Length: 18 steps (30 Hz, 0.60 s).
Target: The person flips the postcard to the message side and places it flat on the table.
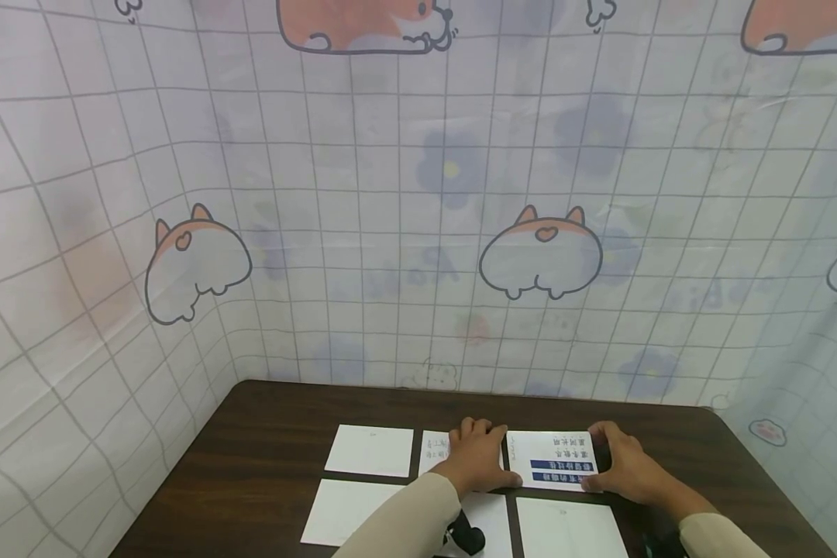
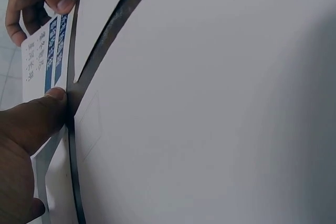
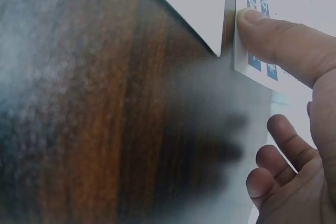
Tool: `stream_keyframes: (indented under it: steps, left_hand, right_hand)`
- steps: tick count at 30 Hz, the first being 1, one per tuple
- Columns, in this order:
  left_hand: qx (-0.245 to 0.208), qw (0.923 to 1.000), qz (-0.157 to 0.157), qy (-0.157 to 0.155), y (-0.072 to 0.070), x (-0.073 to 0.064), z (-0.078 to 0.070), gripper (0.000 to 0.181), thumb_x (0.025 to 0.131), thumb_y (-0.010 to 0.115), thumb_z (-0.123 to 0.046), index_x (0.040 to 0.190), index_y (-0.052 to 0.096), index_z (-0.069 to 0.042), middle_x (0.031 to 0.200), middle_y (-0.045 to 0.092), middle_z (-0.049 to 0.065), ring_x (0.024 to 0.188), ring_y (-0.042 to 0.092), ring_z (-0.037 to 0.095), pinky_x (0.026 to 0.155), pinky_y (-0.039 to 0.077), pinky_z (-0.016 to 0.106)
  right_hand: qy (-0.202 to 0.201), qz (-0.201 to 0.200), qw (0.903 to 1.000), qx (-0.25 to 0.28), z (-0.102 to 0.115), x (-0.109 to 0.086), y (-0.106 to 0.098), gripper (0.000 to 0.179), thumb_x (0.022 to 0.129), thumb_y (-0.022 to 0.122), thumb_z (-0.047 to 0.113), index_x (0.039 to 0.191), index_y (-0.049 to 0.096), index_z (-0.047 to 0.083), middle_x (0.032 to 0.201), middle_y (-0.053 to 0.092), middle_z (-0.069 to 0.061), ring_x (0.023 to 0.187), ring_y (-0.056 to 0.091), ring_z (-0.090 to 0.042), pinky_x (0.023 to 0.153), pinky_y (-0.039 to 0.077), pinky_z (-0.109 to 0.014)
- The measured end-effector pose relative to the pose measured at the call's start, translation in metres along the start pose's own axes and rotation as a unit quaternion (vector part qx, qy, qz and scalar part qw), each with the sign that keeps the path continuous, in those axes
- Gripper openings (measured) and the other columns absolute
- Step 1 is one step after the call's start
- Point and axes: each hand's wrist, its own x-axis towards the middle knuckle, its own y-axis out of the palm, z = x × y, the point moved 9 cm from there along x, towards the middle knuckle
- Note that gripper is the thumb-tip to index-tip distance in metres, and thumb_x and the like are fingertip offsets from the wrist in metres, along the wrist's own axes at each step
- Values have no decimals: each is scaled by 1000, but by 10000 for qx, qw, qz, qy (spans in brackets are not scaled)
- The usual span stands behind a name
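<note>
A white printed card [image 1: 530, 449] with dark characters and two blue bands lies on the dark wooden table. At its left edge is my left hand [image 1: 476, 457], fingers spread over a neighbouring card [image 1: 432, 449] with faint print. The left thumb [image 2: 44, 111] touches the printed card's near left corner. My right hand [image 1: 628, 469] spans the card's right edge, index finger at the far corner. In the right wrist view, its thumb [image 3: 278, 38] rests on the card near a corner, the other fingers bent loosely away from it. Part of the neighbouring card is hidden under the left hand.
White cards form two rows on the table [image 1: 181, 496]: one [image 1: 371, 451] at far left, with the near row holding a left card [image 1: 349, 508], a partly covered middle card [image 1: 490, 511] and a right card [image 1: 568, 527]. A patterned grid curtain [image 1: 363, 232] stands behind.
</note>
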Motion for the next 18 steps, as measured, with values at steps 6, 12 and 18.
stream_keyframes:
  steps: [6, 12, 18]
  left_hand:
    - [-48, 9999, -117, 29, -3, -1, -1, 84, 77, 84, -59, 147, 54, -23, 143, 51, 5, 133, 38, 28, 102, 33, 50]
    - [-43, 9991, -366, 206, -4, 1, -3, 86, 74, 87, -58, 145, 53, -23, 140, 54, 1, 129, 40, 24, 100, 33, 46]
    - [36, 9977, -594, 332, -6, 3, -7, 87, 71, 91, -55, 142, 53, -21, 133, 61, -5, 120, 46, 18, 96, 33, 42]
  right_hand:
    - [-84, -34, 9998, 191, 2, 0, 1, 90, 67, 97, 27, 130, 39, -1, 110, 57, -11, 95, 54, -24, 86, 46, -52]
    - [-50, -24, 9996, 259, 2, -1, 1, 91, 67, 97, 25, 131, 37, -2, 111, 57, -11, 95, 55, -24, 85, 46, -50]
    - [122, -7, 9993, 347, -1, -4, 1, 91, 69, 95, 24, 132, 35, -2, 111, 56, -12, 98, 56, -27, 86, 46, -50]
